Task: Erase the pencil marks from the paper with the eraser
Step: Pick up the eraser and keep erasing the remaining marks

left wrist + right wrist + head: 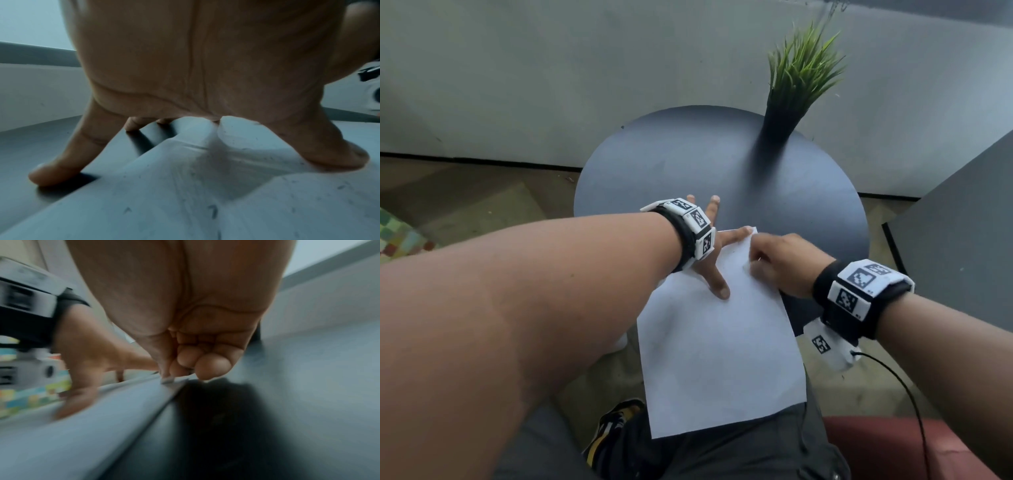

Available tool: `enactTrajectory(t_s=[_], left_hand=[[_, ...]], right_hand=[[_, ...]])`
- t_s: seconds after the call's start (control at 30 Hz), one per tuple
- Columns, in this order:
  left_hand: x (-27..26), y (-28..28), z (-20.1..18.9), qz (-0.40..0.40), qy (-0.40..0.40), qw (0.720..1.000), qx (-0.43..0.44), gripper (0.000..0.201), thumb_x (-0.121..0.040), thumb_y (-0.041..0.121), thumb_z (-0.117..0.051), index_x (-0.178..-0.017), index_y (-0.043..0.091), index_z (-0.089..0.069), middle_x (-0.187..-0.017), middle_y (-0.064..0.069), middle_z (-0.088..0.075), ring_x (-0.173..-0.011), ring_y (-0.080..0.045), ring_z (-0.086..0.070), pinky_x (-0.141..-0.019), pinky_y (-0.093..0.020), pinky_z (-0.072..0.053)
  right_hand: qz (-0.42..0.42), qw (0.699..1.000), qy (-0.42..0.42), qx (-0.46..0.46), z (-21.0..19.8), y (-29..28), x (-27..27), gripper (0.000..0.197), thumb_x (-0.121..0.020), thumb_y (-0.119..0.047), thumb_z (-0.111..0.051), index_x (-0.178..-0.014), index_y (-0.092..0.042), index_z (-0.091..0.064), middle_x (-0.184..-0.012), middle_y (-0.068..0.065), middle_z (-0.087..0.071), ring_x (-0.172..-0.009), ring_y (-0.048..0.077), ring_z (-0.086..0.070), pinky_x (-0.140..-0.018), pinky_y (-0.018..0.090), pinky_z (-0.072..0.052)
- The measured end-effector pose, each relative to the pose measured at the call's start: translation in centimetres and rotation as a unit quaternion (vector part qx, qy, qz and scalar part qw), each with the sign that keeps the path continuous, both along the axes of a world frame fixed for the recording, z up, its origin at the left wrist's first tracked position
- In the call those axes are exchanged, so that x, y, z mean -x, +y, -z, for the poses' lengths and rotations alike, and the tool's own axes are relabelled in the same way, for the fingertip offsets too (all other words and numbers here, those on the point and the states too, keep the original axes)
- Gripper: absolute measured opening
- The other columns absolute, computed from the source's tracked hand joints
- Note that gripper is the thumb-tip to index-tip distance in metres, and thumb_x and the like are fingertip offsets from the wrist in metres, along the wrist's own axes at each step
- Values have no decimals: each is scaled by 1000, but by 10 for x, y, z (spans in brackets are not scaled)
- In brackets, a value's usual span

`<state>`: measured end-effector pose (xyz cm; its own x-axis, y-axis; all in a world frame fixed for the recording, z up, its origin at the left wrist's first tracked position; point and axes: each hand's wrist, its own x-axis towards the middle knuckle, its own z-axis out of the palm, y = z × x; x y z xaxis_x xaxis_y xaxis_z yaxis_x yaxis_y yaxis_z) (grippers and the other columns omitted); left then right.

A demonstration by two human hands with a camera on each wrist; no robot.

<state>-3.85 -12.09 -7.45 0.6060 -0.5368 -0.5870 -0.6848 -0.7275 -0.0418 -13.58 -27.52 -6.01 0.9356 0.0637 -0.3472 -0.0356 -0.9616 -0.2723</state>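
Note:
A white paper (719, 346) lies on the round dark table (688, 161), its near end hanging over my lap. My left hand (714, 263) rests spread on the sheet's upper left, thumb and index finger pressing the paper (205, 194), the other fingers on the table. My right hand (780, 263) is curled at the sheet's top right corner. In the blurred right wrist view, thumb and fingertips of that hand (195, 321) pinch a small pale eraser (167, 380) against the paper's edge. Dark crumbs speckle the sheet; I see no clear pencil lines.
A green grass plant (801, 72) in a dark pot stands at the table's back right. A dark cabinet (962, 240) is on the right, a red seat (893, 445) under me. A thin black cable (907, 394) hangs from my right wrist.

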Motion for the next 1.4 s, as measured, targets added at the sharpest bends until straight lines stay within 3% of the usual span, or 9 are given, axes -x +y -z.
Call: enactTrajectory(t_s=[0.1,0.23,0.4,0.57,0.7,0.87,1.03,1.2,1.4], left_hand=[[0,1,0,-2,2,1000,1,138,-31,98,-63,-133,73,27,-161,-9,37,-144,-61,20,-112,-78,-15],[3,2,-1,-5,7,1000,2,139,-37,95,-68,-137,71,25,-161,-9,38,-143,-60,22,-112,-77,-13],[3,4,-3,-4,2,1000,7,140,-32,97,-65,-135,71,26,-162,-8,36,-145,-60,21,-112,-78,-16],[2,3,-3,0,5,1000,2,141,-32,98,-66,-136,71,25,-161,-9,38,-144,-60,21,-111,-79,-15],[2,4,-3,0,0,1000,15,141,-30,98,-64,-135,71,26,-162,-8,35,-145,-59,19,-111,-78,-17],[3,4,-4,9,-4,1000,16,138,-30,98,-65,-132,73,25,-163,-11,33,-145,-60,16,-110,-79,-19],[5,5,-7,7,-8,1000,18,139,-32,98,-64,-135,71,25,-163,-10,32,-146,-59,15,-109,-79,-19],[3,7,-7,13,1,999,31,143,-6,110,-41,-124,77,32,-164,-5,32,-149,-55,13,-104,-82,-22],[8,4,-3,-18,-5,999,31,141,-33,101,-58,-141,65,23,-164,-7,32,-147,-57,17,-110,-75,-18]], right_hand=[[58,998,-38,7,5,-5,1,14,-91,-34,-50,-88,-21,-45,-80,5,-57,-75,28,-55,-63,35,-46],[-78,997,29,3,3,20,21,9,-91,-29,-49,-90,-21,-48,-71,4,-57,-68,28,-54,-59,35,-45],[66,997,-28,11,4,-1,-2,14,-90,-36,-50,-94,-23,-48,-88,7,-59,-78,29,-56,-66,35,-47],[-67,997,33,7,0,31,15,9,-90,-27,-49,-91,-18,-51,-76,7,-58,-72,31,-55,-62,36,-48],[85,996,-33,1,3,2,-11,13,-90,-32,-52,-92,-18,-51,-87,6,-61,-82,28,-56,-66,33,-43],[7,1000,12,-1,14,28,1,12,-91,-31,-50,-95,-20,-50,-87,7,-56,-81,30,-55,-64,31,-39],[147,988,-47,-9,6,-3,-29,17,-91,-34,-53,-93,-17,-55,-94,9,-64,-89,30,-59,-68,30,-41],[-16,999,-11,-30,10,34,-6,28,-90,-22,-50,-118,-23,-53,-92,3,-54,-86,26,-51,-70,29,-38],[113,994,-14,-4,3,1,-33,16,-90,-32,-59,-94,-17,-58,-94,2,-61,-92,23,-55,-72,30,-41]])
